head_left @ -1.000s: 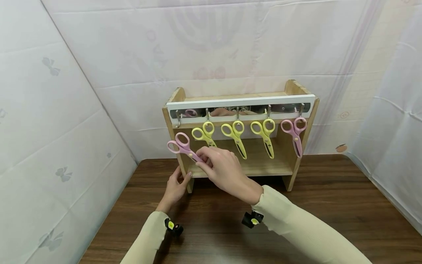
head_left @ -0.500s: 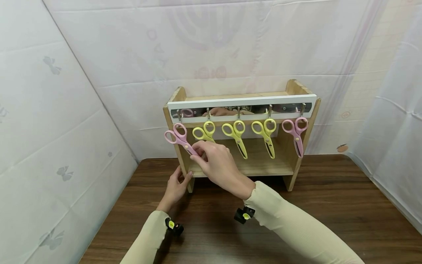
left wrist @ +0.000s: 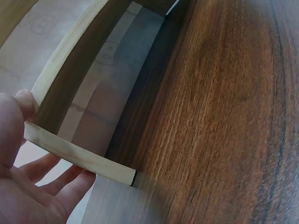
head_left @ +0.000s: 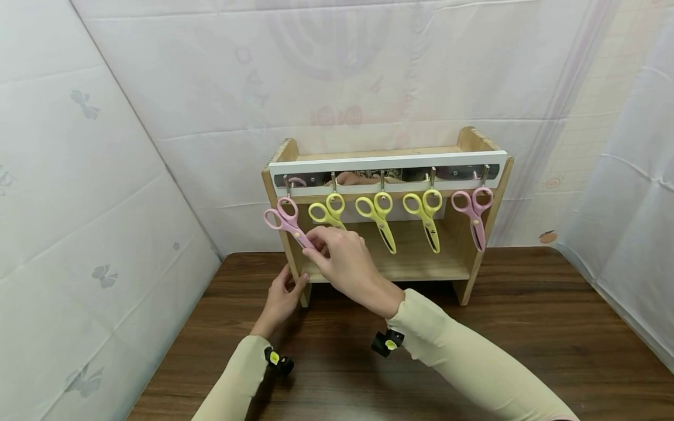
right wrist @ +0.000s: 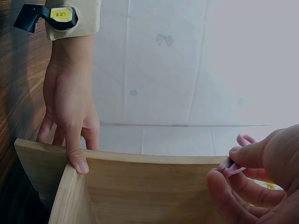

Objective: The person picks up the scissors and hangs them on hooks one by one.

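Note:
My right hand (head_left: 344,260) pinches a pair of pink scissors (head_left: 288,221) near the blades, handles pointing up and left. One finger ring is right at the leftmost hook (head_left: 286,186); whether the hook passes through it I cannot tell. In the right wrist view the scissors (right wrist: 232,167) lie between thumb and fingertips. My left hand (head_left: 280,298) grips the lower left side panel of a wooden shelf (head_left: 387,276). The left wrist view shows the thumb inside the panel (left wrist: 79,156) and the fingers outside.
From the other hooks on the white-framed rail (head_left: 387,159) hang yellow scissors (head_left: 375,210), more yellow scissors (head_left: 423,210) and, far right, pink scissors (head_left: 474,213). My right hand partly covers the nearest yellow pair (head_left: 327,211). Under the shelf is a dark wooden table (head_left: 553,327).
My right hand has moved slightly left and up with the pink scissors, bringing their ring to the leftmost hook. The left hand keeps its grip on the shelf panel.

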A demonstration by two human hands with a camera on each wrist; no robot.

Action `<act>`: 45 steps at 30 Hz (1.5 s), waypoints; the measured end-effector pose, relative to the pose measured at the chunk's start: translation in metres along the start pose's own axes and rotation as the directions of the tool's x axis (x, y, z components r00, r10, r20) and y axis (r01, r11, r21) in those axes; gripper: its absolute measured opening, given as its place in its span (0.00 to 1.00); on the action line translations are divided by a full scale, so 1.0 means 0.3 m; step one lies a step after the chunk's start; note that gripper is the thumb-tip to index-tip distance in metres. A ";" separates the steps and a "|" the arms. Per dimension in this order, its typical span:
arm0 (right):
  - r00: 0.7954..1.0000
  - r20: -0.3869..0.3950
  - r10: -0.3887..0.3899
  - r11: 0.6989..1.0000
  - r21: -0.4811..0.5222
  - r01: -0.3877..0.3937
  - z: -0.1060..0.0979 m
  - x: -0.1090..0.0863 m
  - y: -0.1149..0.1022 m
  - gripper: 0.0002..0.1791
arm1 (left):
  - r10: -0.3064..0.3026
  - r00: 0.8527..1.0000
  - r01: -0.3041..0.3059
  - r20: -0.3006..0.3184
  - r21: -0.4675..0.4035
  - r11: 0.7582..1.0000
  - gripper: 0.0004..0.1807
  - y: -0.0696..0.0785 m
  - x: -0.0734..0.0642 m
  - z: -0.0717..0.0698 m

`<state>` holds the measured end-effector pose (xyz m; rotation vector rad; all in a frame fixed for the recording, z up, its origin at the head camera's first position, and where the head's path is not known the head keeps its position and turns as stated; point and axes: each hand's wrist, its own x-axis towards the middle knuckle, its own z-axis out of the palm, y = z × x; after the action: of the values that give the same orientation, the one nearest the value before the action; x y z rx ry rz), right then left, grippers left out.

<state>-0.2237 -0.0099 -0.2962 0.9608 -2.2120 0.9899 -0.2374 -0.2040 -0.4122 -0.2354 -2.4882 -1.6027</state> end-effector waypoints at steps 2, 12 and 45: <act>1.000 0.003 0.002 1.000 0.001 -0.002 -0.001 0.000 -0.001 0.05 | 0.006 1.000 -0.006 -0.001 -0.003 1.000 0.28 0.000 0.000 0.001; 1.000 0.020 0.018 1.000 0.007 -0.018 -0.003 -0.001 -0.009 0.05 | -0.008 1.000 0.008 -0.004 -0.007 1.000 0.30 -0.006 0.002 0.002; 0.986 -0.109 0.123 0.992 0.000 -0.124 0.109 -0.068 0.043 0.07 | 0.015 0.999 -0.017 -0.042 -0.035 0.999 0.29 -0.158 0.061 0.026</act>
<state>-0.2269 -0.0216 -0.3349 0.7553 -2.2031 1.0641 -0.2664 -0.2156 -0.4531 -0.2237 -2.4231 -1.6296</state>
